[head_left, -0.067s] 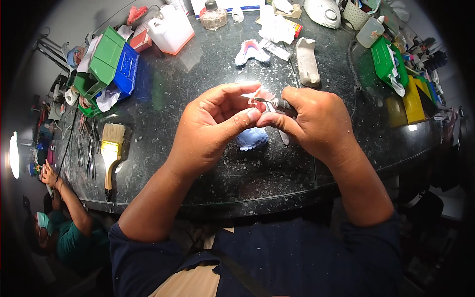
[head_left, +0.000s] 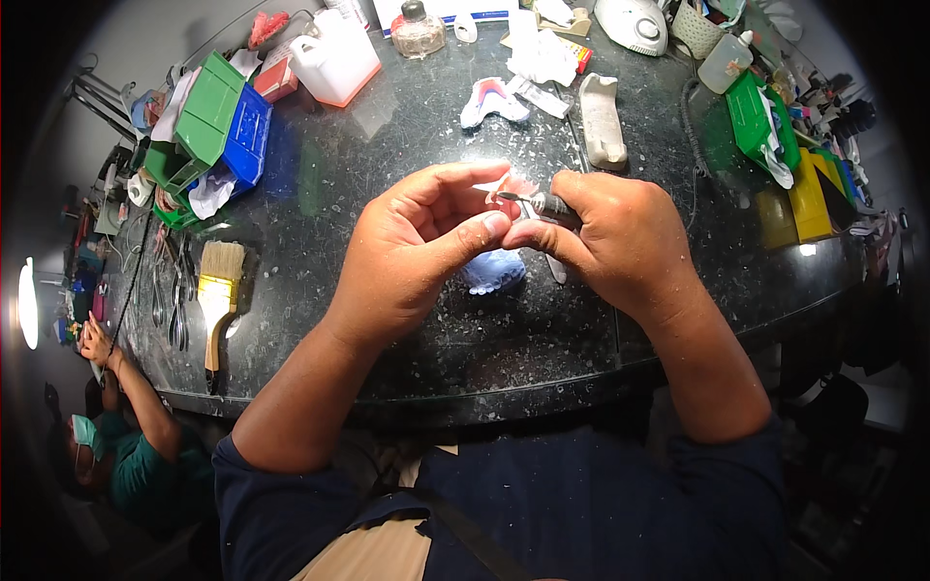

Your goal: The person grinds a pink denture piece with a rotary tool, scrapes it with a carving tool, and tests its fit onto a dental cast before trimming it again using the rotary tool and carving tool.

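My left hand (head_left: 412,232) pinches a small pinkish, translucent piece, which looks like a denture (head_left: 523,184), between thumb and fingertips; the fingers hide part of it. My right hand (head_left: 625,232) is closed round a grey rotary handpiece (head_left: 550,204). Its thin metal bit (head_left: 508,196) points left and meets or nearly meets the piece. The two thumbs almost touch. Below them a blue toothed dental cast (head_left: 494,273) lies on the dark, dust-flecked bench (head_left: 465,358). Beside it, partly under my right hand, is a flat metal tool (head_left: 556,269).
A wide paintbrush (head_left: 217,290) and pliers (head_left: 178,310) lie at left, before green and blue bins (head_left: 254,136). Farther back are a white jug (head_left: 334,58), a dental model (head_left: 494,105) and a beige rest (head_left: 604,121). Green and yellow bins (head_left: 812,203) stand right. Another person (head_left: 145,455) sits far left.
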Available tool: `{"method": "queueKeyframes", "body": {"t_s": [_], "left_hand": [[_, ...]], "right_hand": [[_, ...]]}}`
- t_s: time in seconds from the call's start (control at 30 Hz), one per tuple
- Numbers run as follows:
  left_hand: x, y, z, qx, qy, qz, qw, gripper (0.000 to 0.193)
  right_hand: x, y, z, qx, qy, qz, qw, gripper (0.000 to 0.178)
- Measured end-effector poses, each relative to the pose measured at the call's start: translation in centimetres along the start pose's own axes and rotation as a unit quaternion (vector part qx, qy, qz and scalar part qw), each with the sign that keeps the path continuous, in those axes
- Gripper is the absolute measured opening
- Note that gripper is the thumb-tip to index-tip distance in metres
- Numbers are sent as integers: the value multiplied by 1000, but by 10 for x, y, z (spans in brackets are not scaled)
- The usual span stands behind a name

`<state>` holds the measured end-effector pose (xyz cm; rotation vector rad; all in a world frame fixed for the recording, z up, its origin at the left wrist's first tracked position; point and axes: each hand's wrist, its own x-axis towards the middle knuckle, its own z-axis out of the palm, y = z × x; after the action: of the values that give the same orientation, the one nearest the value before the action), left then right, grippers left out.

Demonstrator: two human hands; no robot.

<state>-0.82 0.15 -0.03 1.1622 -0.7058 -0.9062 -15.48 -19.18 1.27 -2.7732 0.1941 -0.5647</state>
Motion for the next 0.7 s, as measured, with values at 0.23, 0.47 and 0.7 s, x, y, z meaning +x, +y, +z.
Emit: {"method": "queueKeyframes", "body": {"t_s": [0.23, 0.47, 0.7], "left_hand": [[-1, -1, -1, 5, 0, 7, 1000, 45], [-1, -2, -1, -14, 3, 3, 1000, 44], [0, -1, 0, -6, 0, 3, 1000, 44]], "right_hand": [[0, -2, 0, 2, 1, 6, 1000, 50], [0, -3, -3, 11, 4, 5, 1000, 49], [0, 0, 1, 20, 11, -9, 1000, 47]]}}
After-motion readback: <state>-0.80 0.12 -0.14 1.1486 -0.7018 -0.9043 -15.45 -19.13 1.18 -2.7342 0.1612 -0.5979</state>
